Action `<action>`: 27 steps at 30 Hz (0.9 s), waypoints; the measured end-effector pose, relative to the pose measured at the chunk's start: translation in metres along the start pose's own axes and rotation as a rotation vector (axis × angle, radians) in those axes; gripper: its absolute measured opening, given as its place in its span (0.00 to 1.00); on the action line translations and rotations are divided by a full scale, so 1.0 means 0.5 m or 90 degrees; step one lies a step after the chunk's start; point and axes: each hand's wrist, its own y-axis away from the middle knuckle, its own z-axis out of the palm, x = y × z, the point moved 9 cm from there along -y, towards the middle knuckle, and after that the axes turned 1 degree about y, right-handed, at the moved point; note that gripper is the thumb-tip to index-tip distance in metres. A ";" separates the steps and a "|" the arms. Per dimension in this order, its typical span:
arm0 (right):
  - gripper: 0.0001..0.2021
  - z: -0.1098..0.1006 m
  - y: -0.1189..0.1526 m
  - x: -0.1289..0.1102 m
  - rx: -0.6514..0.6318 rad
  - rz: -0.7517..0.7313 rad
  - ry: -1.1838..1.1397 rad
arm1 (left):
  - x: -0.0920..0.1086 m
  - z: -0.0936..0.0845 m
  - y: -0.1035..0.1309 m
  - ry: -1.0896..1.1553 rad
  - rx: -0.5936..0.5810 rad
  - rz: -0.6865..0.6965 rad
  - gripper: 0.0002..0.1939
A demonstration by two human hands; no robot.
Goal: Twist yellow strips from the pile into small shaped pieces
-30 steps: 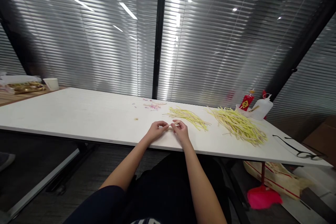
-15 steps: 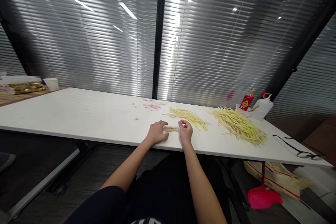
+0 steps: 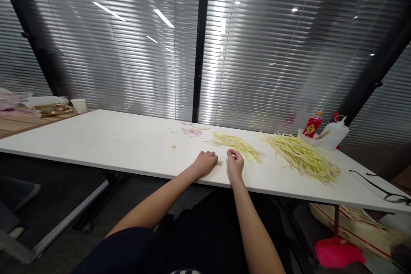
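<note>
My left hand [image 3: 206, 163] rests near the table's front edge, its fingers curled down over a short bundle of tan strips [image 3: 219, 163]. Only the bundle's right end sticks out; the hand hides the rest. Just right of that end, apart from it, my right hand [image 3: 235, 163] is raised with thumb and fingers pinched together. Anything within that pinch is hidden or too small to name. Behind the hands lies a small pile of long yellow and tan stems [image 3: 239, 143]. Farther right spreads a larger pile of similar stems [image 3: 303, 156].
Small pink and red bands [image 3: 194, 131] lie scattered toward the back of the white table [image 3: 128, 145]. A red bottle [image 3: 313, 126], a white squeeze bottle [image 3: 334, 133] and a bowl stand at the back right. Black glasses [image 3: 394, 198] lie right. A paper cup [image 3: 79, 105] stands far left.
My left hand has closed over the tan bundle, which lay more exposed between both hands before. The right hand keeps its pinch. The whole view has shifted slightly.
</note>
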 end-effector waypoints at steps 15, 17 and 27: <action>0.16 0.001 0.009 0.004 -0.015 0.017 0.016 | -0.586 -0.294 0.360 -0.259 0.058 -0.417 0.21; 0.16 0.000 0.009 0.003 -0.011 0.009 0.018 | -0.679 -0.347 0.473 -0.315 0.091 -0.659 0.27; 0.17 0.001 0.006 -0.001 -0.006 -0.016 0.020 | -0.681 -0.255 0.439 -0.174 0.026 -0.779 0.38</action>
